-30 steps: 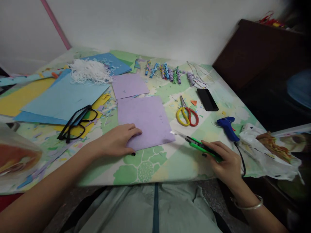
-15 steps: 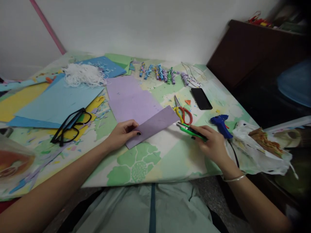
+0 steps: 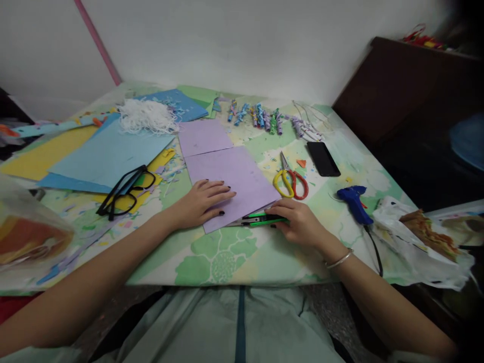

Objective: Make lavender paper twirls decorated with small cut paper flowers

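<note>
I see the left hand [image 3: 204,204] spread flat on the purple sheet [image 3: 240,171], near edge. Right hand [image 3: 300,222] grips the green cutter [image 3: 260,219], blade pointing left at that edge; can't tell how far it goes under. I've got scissors [image 3: 290,174] just beyond the right hand, phone [image 3: 323,159] and glue gun [image 3: 355,202] farther right. Glasses [image 3: 140,170] and white string [image 3: 147,116] sit on the counter's [image 3: 287,259] left side, over coloured sheets [image 3: 109,156].
</note>
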